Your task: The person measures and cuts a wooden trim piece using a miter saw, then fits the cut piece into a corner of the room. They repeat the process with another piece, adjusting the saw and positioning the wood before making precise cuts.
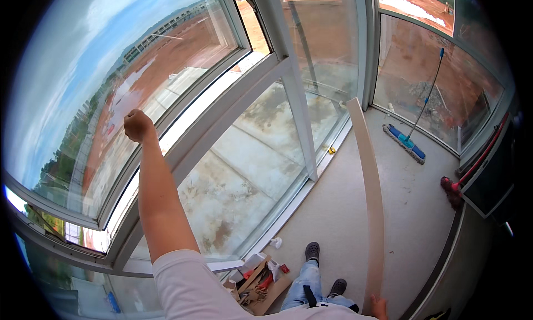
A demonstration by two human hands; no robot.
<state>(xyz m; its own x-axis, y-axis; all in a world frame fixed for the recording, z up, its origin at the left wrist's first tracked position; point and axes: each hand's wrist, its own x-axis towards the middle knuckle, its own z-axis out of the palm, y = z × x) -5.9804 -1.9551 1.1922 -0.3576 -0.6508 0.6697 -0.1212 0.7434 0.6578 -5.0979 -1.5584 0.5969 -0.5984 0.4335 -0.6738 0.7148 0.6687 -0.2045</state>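
Note:
My left arm stretches out to the tilted, opened window sash [205, 73] on the left. At its end my left hand [138, 126] is closed in a fist in front of the glass, and nothing shows sticking out of it. Whether the knuckles touch the pane I cannot tell. Down by my right hip, my right hand [378, 308] is closed on the lower end of a long, flat beige board [371, 198]. The board reaches away from me, its far end near the window frame. My right fingers are partly cut off by the lower edge.
A cardboard box [261, 284] with tools and scraps stands beside my feet. On the sill lies a yellow tape measure [332, 150]. A blue mop [404, 143] leans at the far glass; a red broom [452, 189] stands at the right near a dark panel [488, 173].

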